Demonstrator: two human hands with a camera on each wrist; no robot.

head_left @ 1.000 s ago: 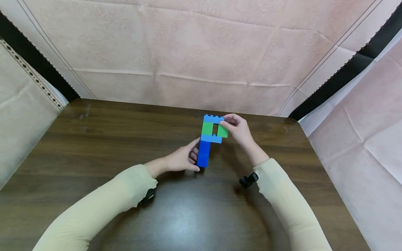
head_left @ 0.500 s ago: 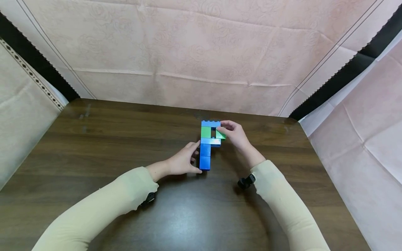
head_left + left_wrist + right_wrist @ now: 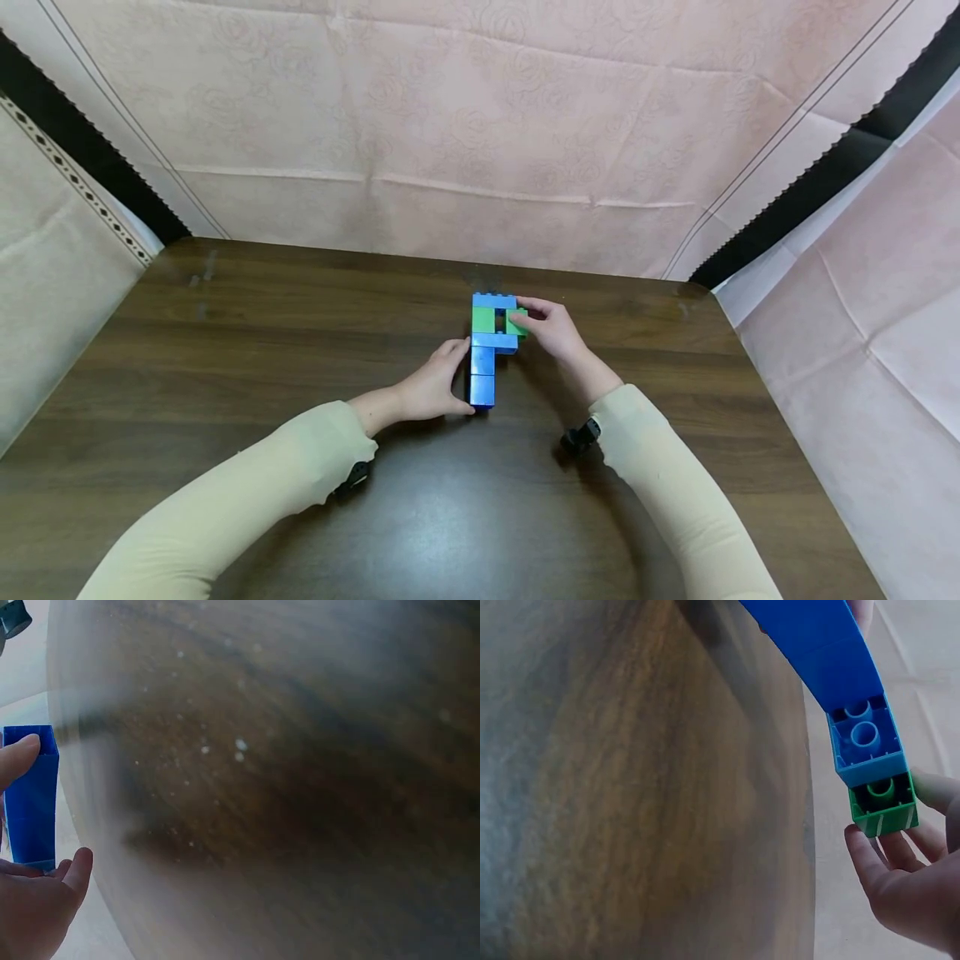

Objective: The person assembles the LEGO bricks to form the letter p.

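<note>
A structure of toy building bricks is held between both hands, shaped like the letter P in the head view. Two blue bricks (image 3: 482, 375) form its stem. Above them, two lighter blue bricks sandwich a left green brick (image 3: 483, 320) and a right green brick (image 3: 512, 328), with a gap between. The right green brick juts past the blue edge; its hollow underside shows in the right wrist view. My left hand (image 3: 429, 390) grips the stem, its thumb on the blue brick's end (image 3: 31, 802). My right hand (image 3: 561, 335) pinches the right green brick (image 3: 885, 817).
A brown wooden table (image 3: 300, 300) lies beneath the hands. Pale patterned cloth (image 3: 450, 125) hangs behind its far edge, with more cloth at both sides. Black wrist cameras (image 3: 580, 437) sit at the sleeve cuffs.
The brick structure has moved slightly left and towards me, and its earlier tilt has straightened. My right hand has travelled left with it; the left hand has barely shifted.
</note>
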